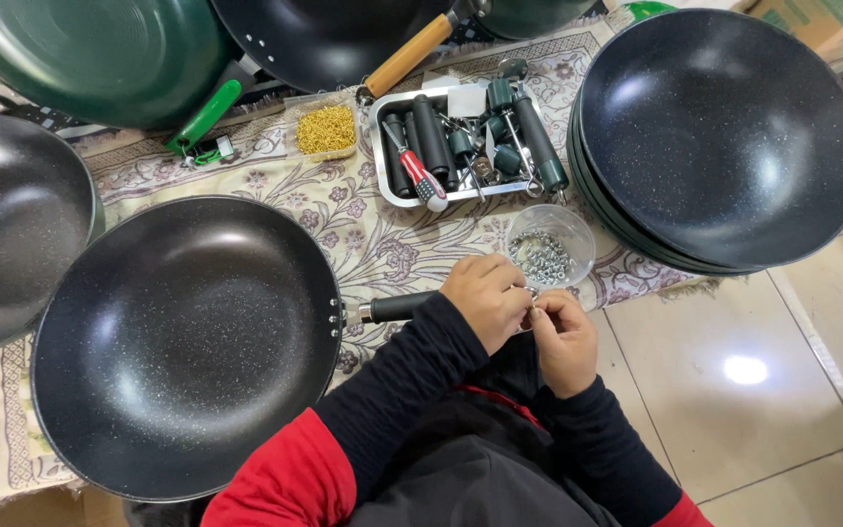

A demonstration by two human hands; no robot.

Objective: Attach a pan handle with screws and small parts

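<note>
A large black speckled pan (182, 342) lies on a patterned cloth (363, 229), its black handle (397, 306) pointing right toward me. My left hand (485, 298) is closed over the end of that handle. My right hand (563, 342) is beside it, fingertips pinched together on a small metal piece at the handle's end; the piece is mostly hidden. Just above both hands stands a clear round bowl (550, 244) holding several small metal nuts or washers.
A metal tray (387, 146) holds black and green handles and a red screwdriver (421, 181). A small container of gold fasteners (326, 130) sits left of it. A stack of black pans (724, 137) is at right, with more pans (12, 224) at left and top.
</note>
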